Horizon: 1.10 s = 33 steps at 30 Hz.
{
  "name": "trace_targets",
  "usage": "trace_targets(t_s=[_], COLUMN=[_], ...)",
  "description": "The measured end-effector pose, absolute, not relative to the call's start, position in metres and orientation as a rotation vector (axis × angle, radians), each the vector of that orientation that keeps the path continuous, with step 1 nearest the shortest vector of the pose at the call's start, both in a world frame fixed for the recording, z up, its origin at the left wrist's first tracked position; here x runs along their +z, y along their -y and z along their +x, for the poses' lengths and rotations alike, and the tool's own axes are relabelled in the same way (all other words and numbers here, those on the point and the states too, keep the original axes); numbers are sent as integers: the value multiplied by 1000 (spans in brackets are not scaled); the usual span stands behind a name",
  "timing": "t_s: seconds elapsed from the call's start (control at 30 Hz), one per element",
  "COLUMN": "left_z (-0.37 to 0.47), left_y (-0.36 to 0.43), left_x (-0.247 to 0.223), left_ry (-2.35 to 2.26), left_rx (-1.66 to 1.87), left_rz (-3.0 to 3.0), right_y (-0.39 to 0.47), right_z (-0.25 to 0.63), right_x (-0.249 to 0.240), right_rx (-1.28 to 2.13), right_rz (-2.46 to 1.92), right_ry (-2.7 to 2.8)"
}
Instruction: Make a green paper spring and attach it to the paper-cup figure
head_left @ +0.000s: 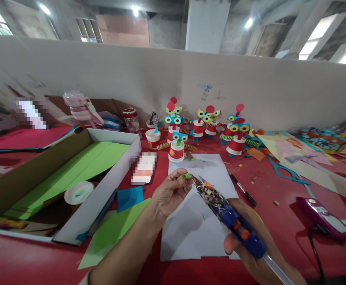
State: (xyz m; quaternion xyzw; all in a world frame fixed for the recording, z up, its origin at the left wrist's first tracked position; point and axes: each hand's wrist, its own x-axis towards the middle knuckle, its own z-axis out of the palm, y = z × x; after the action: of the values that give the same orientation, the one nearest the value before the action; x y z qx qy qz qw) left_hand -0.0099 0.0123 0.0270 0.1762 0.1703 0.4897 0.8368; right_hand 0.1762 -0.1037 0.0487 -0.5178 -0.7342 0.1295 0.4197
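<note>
Between thumb and fingertips, my left hand [174, 192] pinches a small folded strip of green paper [186, 176]. My right hand [259, 237] is wrapped round a blue hot glue gun [238, 225], whose front is crusted with glue and scraps. Its nozzle points up and left, close beside the green strip; whether they touch I cannot tell. A clear glue stick [276, 269] sticks out of the gun's back end. Both hands are above white paper sheets [187, 233]. Just beyond stands a paper-cup figure [176, 151] with blue eyes-piece and springy paper arms.
More cup figures [236, 138] stand along the back wall. A shallow box [119, 162] with green paper lies left, near a phone [144, 168]. At right are a black pen [243, 190], a purple device [324, 217] with a cord, and paper scraps [291, 172].
</note>
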Motion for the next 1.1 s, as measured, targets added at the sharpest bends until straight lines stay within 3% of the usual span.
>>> trace_targets(t_s=[0.4, 0.63, 0.8, 1.1], left_z=[-8, -9, -10, -10], left_y=[-11, -13, -15, -17], left_x=[31, 32, 31, 35], left_ry=[-398, -424, -424, -528], left_rx=[1031, 1037, 1078, 1173], left_rz=[387, 429, 402, 414], right_y=[94, 92, 93, 35], right_z=[170, 175, 190, 277], right_x=[55, 51, 53, 39], right_rx=[411, 144, 239, 53], right_rz=[-1099, -1152, -1160, -2152], right_ry=[1907, 2087, 2047, 1837])
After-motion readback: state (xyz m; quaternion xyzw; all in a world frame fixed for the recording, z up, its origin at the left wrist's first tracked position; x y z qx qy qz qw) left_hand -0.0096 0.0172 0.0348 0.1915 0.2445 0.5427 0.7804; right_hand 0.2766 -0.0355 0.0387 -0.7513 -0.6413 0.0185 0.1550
